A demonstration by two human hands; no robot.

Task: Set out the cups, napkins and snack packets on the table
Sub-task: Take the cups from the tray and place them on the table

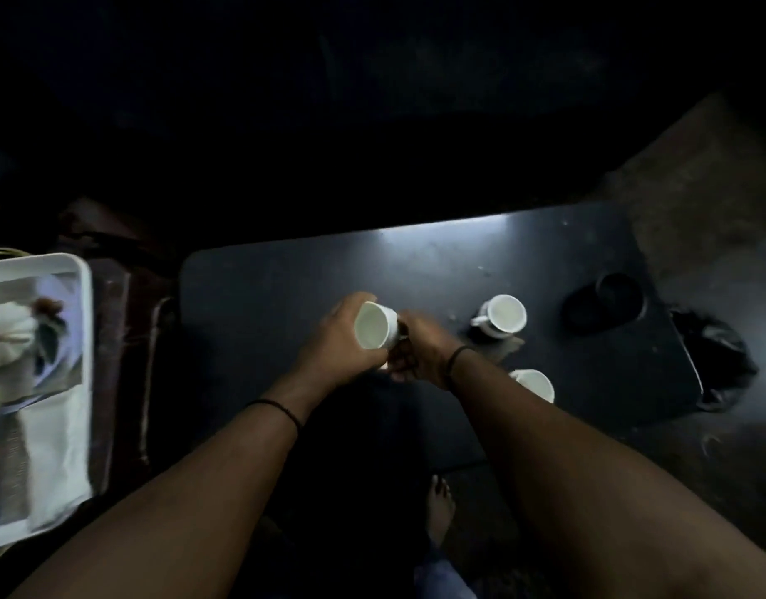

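Two hands are sharing one tilted white cup (376,325) at frame centre above the table (260,287): I'm seeing the left hand (334,339) grasping its body, the right hand (415,345) pinching near its handle, and I'm fearing a fumbled handover dropping it.

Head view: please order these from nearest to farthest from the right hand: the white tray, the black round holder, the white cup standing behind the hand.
1. White cup standing, just right of the right hand.
2. Black round holder, farther right.
3. White tray, far left.
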